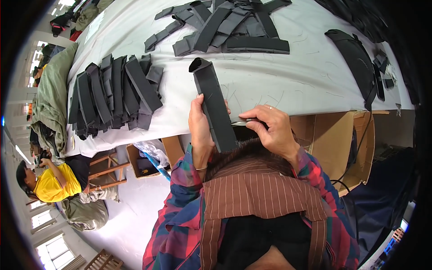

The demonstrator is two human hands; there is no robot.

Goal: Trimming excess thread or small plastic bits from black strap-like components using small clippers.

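Brown striped apron [265, 193] sits before the counter [177, 83], over whose near edge the left hand [200, 122], the nearer one, has its grip closed around a dark strip [216, 105], its long axis pointing to the counter's far side, leaning left, while the right hand [273, 131] pinches a small dark item [252, 120].

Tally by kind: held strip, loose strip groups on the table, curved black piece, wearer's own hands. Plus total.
Held dark strip: 1
Strip groups: 2 (left row, far heap; overlapping, so not counted singly)
Curved black piece: 1
Wearer's hands: 2 (left hand, right hand)
Total: 6
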